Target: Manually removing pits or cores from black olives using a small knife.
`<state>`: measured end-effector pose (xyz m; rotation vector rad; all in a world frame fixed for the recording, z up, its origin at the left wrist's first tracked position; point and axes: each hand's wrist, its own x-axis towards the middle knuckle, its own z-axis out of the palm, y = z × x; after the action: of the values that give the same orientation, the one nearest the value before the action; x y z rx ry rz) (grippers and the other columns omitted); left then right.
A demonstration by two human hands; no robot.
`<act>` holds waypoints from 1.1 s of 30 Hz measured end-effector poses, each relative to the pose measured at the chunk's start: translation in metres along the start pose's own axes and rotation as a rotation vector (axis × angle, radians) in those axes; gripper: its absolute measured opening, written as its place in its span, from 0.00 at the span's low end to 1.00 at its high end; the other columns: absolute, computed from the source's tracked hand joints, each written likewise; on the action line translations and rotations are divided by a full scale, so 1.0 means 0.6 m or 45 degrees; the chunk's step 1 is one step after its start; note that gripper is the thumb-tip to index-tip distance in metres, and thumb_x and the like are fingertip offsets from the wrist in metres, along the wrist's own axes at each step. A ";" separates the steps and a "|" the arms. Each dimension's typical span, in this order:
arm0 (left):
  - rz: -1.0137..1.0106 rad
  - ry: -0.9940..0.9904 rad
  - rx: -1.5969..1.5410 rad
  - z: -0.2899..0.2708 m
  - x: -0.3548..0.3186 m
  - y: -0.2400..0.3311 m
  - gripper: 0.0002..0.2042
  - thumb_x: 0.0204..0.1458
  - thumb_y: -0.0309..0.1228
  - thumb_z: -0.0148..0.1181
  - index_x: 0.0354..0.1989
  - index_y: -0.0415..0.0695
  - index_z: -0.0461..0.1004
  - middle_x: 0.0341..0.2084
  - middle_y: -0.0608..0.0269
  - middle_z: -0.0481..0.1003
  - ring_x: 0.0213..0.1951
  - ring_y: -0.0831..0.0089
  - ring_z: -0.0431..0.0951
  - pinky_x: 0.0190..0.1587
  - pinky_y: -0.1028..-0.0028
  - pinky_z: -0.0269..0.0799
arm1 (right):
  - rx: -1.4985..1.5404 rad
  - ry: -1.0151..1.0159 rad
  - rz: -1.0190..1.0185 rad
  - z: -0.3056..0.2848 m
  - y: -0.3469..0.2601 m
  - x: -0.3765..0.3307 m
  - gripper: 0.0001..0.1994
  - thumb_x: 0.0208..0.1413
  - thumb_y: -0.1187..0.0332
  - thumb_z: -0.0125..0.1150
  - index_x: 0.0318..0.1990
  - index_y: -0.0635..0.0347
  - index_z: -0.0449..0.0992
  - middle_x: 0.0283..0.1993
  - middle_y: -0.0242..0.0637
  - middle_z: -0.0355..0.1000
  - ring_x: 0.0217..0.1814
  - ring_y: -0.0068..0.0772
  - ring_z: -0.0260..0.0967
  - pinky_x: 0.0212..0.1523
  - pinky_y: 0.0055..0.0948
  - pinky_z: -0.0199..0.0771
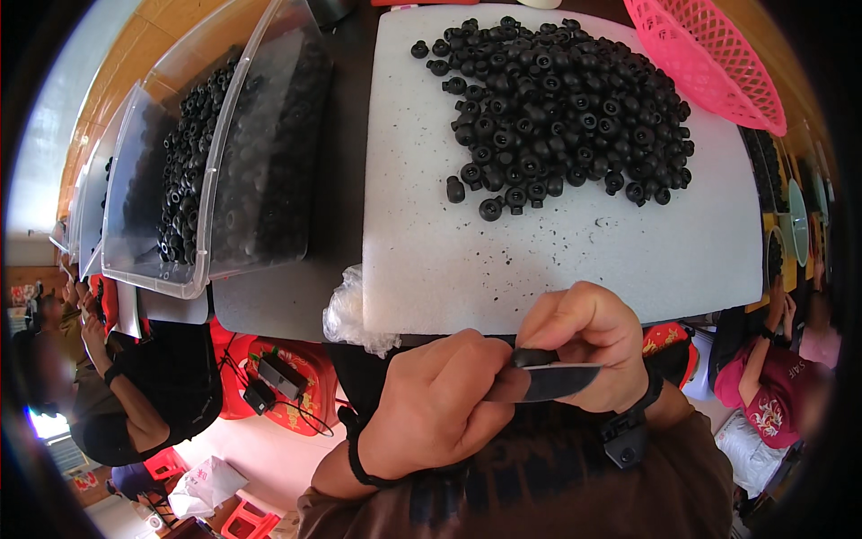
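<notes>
Close to my body, both hands meet in front of the near edge of a white foam mat [431, 260]. My left hand [440, 404] is closed, its fingertips around a small black rubber piece [533, 357] that shows only in part. My right hand [597, 341] is closed, with its thumb and finger bent over the same piece. A flat, thin blade [561, 383] lies just under the piece, against the right hand's fingers; its left end reaches the left fingers. A heap of small black rubber knobs [566, 108], several with a hole, covers the far part of the mat.
Clear plastic bins [211, 180] full of black parts stand at the left. A pink mesh basket [709, 63] rests at the mat's far right corner. Crumpled clear plastic [355, 310] touches its near left corner. Black crumbs dot the mat. Other people sit at both sides; red stools stand below.
</notes>
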<state>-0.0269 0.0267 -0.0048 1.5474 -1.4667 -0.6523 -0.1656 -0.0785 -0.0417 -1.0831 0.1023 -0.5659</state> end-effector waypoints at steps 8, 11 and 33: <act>0.043 0.055 0.199 0.009 -0.001 -0.001 0.09 0.39 0.23 0.60 0.28 0.41 0.66 0.16 0.61 0.65 0.16 0.64 0.69 0.18 0.70 0.63 | -0.059 -0.019 -0.032 -0.003 -0.003 -0.005 0.11 0.47 0.79 0.60 0.39 0.65 0.68 0.37 0.40 0.69 0.34 0.23 0.66 0.33 0.19 0.65; 0.028 0.067 0.207 0.011 0.000 0.003 0.10 0.39 0.24 0.61 0.29 0.41 0.66 0.16 0.62 0.66 0.17 0.64 0.69 0.17 0.70 0.63 | -0.154 0.028 -0.084 0.002 -0.009 -0.007 0.11 0.46 0.79 0.61 0.38 0.66 0.69 0.33 0.41 0.69 0.32 0.25 0.67 0.32 0.20 0.65; -0.633 0.134 -1.327 -0.003 0.003 -0.069 0.07 0.57 0.30 0.45 0.33 0.40 0.65 0.16 0.72 0.60 0.16 0.86 0.55 0.17 0.84 0.51 | -0.833 -0.071 -0.716 0.158 -0.050 0.277 0.13 0.43 0.72 0.58 0.37 0.68 0.68 0.29 0.47 0.69 0.29 0.45 0.68 0.30 0.34 0.69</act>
<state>-0.0044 0.0218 -0.0391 1.0395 -0.4480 -1.3282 -0.0020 -0.0927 0.0614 -1.7839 -0.0785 -1.0472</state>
